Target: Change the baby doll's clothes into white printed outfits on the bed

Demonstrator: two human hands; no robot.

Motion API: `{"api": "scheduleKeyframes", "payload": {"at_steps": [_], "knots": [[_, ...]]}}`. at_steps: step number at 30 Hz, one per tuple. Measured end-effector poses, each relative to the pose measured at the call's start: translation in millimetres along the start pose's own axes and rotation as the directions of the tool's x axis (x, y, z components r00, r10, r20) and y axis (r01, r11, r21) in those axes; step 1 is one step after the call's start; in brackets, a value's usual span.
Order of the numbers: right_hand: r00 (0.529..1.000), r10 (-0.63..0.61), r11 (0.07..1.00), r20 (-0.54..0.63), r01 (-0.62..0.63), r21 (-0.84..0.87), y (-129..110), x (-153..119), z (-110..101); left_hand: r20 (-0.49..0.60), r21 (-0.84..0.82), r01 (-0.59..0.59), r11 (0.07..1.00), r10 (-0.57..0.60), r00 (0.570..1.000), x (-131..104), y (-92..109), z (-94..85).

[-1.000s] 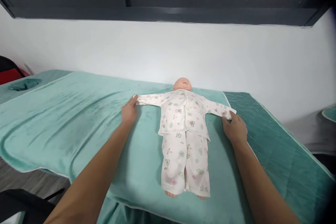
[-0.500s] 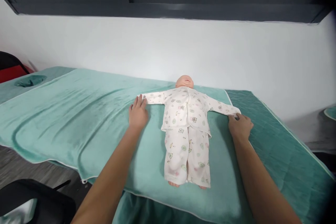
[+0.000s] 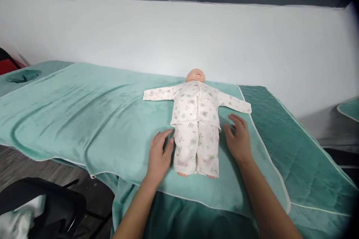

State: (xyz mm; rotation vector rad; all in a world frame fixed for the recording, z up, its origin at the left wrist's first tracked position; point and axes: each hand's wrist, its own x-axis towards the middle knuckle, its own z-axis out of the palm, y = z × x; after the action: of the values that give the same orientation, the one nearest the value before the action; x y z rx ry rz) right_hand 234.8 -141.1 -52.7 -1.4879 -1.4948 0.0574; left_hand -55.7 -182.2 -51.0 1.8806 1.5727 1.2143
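Note:
A baby doll (image 3: 195,75) lies on its back, its head toward the wall and both arms stretched out sideways. It wears a white patterned pajama top (image 3: 193,104) and matching pants (image 3: 185,149); the sleeves cover its hands, and its toes show below the hems. My left hand (image 3: 161,153) is open, thumb and fingers apart, beside the pants leg on the left. On the other side my right hand (image 3: 238,136) is open too, below the outstretched sleeve and apart from it. Neither hand holds anything.
Under the doll a light green blanket (image 3: 112,127) covers a bed with a darker green quilted cover (image 3: 297,145). A face hole (image 3: 24,76) is at the bed's left end. A black chair (image 3: 61,205) with cloths on it stands at lower left. The white wall (image 3: 126,33) rises behind.
Both hands have let go of the sleeve ends and moved inward and down toward the doll's legs. The view has tilted downward a little.

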Motion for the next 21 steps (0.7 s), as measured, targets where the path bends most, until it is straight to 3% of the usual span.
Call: {"api": "scheduleKeyframes", "payload": {"at_steps": [6, 10, 15, 18, 21], "knots": [[0.973, 0.162, 0.968, 0.165, -0.19, 0.165, -66, -106, -30, 0.093, -0.054, -0.009, 0.998, 0.014, 0.996, -68, 7, -7.8], [0.969, 0.076, 0.986, 0.235, -0.109, 0.13, -98, -147, -39, 0.12, 0.062, -0.059, 0.996, 0.051, 0.991, -77, 10, -10.5], [0.945, -0.138, 0.981, 0.296, 0.171, -0.089, -122, -139, -23, 0.121, 0.072, -0.075, 0.995, 0.066, 0.99, -67, 15, -9.5], [0.947, -0.18, 0.958, 0.266, 0.23, -0.17, -131, -124, -14, 0.07, -0.027, -0.047, 0.999, 0.048, 0.996, -69, 21, -11.7], [0.955, -0.201, 0.962, 0.22, 0.235, -0.139, -137, -116, -15, 0.028, -0.133, -0.034, 0.99, 0.038, 0.999, -73, 27, -19.3]]}}
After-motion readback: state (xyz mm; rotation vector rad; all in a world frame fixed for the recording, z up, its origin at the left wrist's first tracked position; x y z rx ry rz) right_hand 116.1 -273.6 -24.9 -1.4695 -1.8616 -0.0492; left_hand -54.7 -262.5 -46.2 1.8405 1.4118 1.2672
